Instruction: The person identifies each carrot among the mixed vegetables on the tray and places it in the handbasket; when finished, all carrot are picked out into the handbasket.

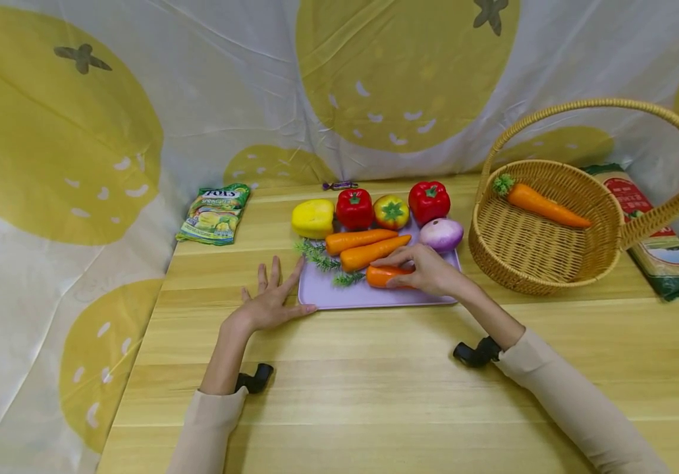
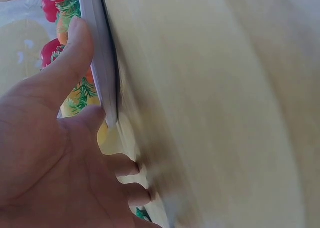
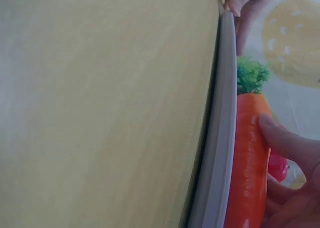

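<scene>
My right hand (image 1: 428,270) grips the nearest carrot (image 1: 379,276) across its body, thumb on the near side; it lies at the front of the lilac tray (image 1: 339,299). In the right wrist view the carrot (image 3: 247,158) sits just behind the tray's rim. With fingers spread, my left hand (image 1: 268,299) touches the tray's front left corner. Two more carrots (image 1: 375,252) lie behind the gripped one, green tops to the left. Along the back are a yellow pepper (image 1: 313,218), two red peppers (image 1: 354,209), a yellow-red round fruit (image 1: 391,212) and a purple-white onion-like vegetable (image 1: 442,234).
A wicker basket (image 1: 487,263) with a tall handle stands right of the tray, with a carrot (image 1: 546,205) inside. Behind it leans a green-and-red bag (image 1: 665,250). A snack packet (image 1: 215,214) lies at the left, and a small purple-wrapped candy (image 1: 340,185) behind the tray.
</scene>
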Action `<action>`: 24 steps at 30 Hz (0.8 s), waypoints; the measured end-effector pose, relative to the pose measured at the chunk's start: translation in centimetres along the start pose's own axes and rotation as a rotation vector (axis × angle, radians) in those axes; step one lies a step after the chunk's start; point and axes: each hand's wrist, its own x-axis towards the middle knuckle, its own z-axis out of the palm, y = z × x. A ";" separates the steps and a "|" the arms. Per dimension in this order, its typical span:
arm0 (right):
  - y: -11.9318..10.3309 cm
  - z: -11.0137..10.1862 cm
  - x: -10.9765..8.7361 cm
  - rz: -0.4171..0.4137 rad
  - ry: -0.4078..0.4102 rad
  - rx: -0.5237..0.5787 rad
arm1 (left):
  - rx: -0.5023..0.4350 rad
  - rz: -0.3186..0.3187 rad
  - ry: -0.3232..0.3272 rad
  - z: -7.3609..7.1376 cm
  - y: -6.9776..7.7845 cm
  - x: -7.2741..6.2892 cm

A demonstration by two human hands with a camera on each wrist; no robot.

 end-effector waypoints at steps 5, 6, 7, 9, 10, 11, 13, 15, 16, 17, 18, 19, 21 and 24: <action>-0.2 -0.5 -0.4 -0.021 0.005 0.010 | 0.010 -0.005 -0.003 0.0 -0.2 0.1; -0.3 -0.7 -0.4 -0.024 0.006 0.013 | 0.013 -0.006 -0.004 0.1 -0.2 0.1; -0.3 -0.8 -0.5 -0.028 0.009 0.011 | 0.016 -0.007 -0.004 0.1 -0.3 0.1; -0.5 -1.1 -0.6 -0.028 0.013 0.017 | 0.018 -0.006 -0.004 0.1 -0.3 0.1; -0.6 -1.2 -0.7 -0.023 0.014 0.022 | 0.016 -0.005 -0.004 0.1 -0.3 0.1; -0.7 -1.4 -0.7 -0.019 0.016 0.025 | 0.014 -0.004 -0.004 0.1 -0.3 0.1; -0.8 -1.6 -0.9 -0.014 0.017 0.026 | 0.008 -0.002 -0.003 0.1 -0.3 0.1; -1.0 -1.8 -1.0 -0.015 0.016 0.026 | 0.005 -0.003 -0.006 0.1 -0.3 0.1; -1.1 -1.9 -1.0 -0.018 0.015 0.026 | 0.005 -0.004 -0.007 0.1 -0.3 0.1; -1.2 -2.0 -1.1 -0.020 0.016 0.028 | 0.005 -0.007 -0.008 0.1 -0.3 0.1; -1.3 -2.2 -1.2 -0.021 0.018 0.031 | 0.006 -0.009 -0.009 0.1 -0.3 0.1; -1.4 -2.3 -1.2 -0.021 0.022 0.036 | 0.007 -0.010 -0.009 0.1 -0.3 0.1; -1.7 -2.7 -1.4 -0.018 0.034 0.043 | 0.007 -0.009 -0.012 0.0 -0.2 0.0; -2.3 -3.5 -1.8 -0.011 0.051 0.036 | 0.000 -0.008 -0.020 -0.3 0.4 -0.4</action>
